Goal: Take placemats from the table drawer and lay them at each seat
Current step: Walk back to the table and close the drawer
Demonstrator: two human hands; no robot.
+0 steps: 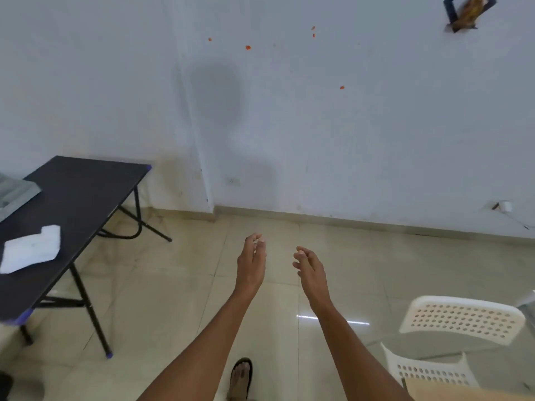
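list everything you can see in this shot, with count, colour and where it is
table: 1, dark top, black legs with purple tips, left
white cloth: 1, white, on the table, near its front-left part
grey object: 1, grey, on the table at the left edge, cut off, cannot tell what it is
chair: 1, white, perforated back, lower right
wall frame: 1, dark frame with something brown, top right on the wall
socket: 1, white, low on the wall, centre
orange spots: several, orange, on the wall
floor: beige tiles
foot: 1, in a dark sandal, bottom centre
left hand: empty, fingers loose, centre
right hand: empty, fingers loose, centre
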